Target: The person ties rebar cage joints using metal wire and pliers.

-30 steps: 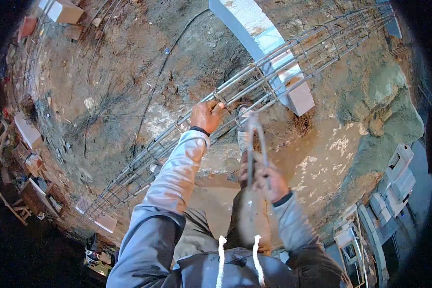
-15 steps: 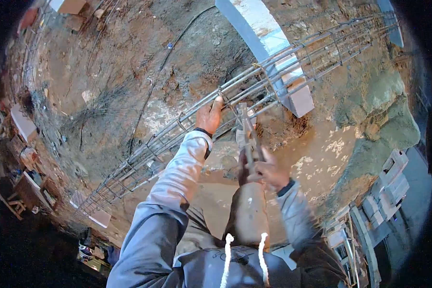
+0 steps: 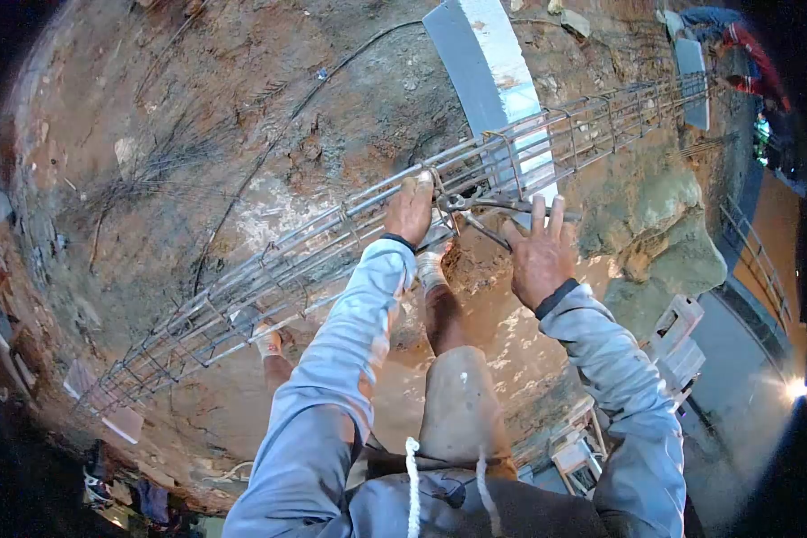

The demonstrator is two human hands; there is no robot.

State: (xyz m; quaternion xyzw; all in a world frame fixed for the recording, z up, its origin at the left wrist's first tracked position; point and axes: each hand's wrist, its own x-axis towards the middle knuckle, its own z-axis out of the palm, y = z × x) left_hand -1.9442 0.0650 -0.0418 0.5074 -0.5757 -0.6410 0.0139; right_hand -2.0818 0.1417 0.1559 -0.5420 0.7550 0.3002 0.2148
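Observation:
A long rebar cage [image 3: 323, 238] of thin steel bars and square stirrups runs diagonally across the view. My left hand [image 3: 410, 211] is closed around its bars beside a stirrup, thumb side up. Just to the right, my right hand [image 3: 544, 260] holds a pair of pincers [image 3: 481, 204] by the handles, which are spread apart. Two of its fingers reach over the upper handle, while the thumb is by the lower one. The pincers' jaws are against the cage at a stirrup; whether they grip a wire is too small to tell.
A pale block or board [image 3: 489, 67] lies under the cage, with another slab [image 3: 691, 82] farther right. Wet muddy ground and a lumpy grey mound [image 3: 663, 224] surround it. A black cable [image 3: 282, 134] crosses the soil. Another person's red sleeve [image 3: 755, 58] shows at upper right.
My right hand has moved up and right, swinging the pincers from upright to nearly level, with handles spread wider. My left hand stays on the cage. The view has shifted.

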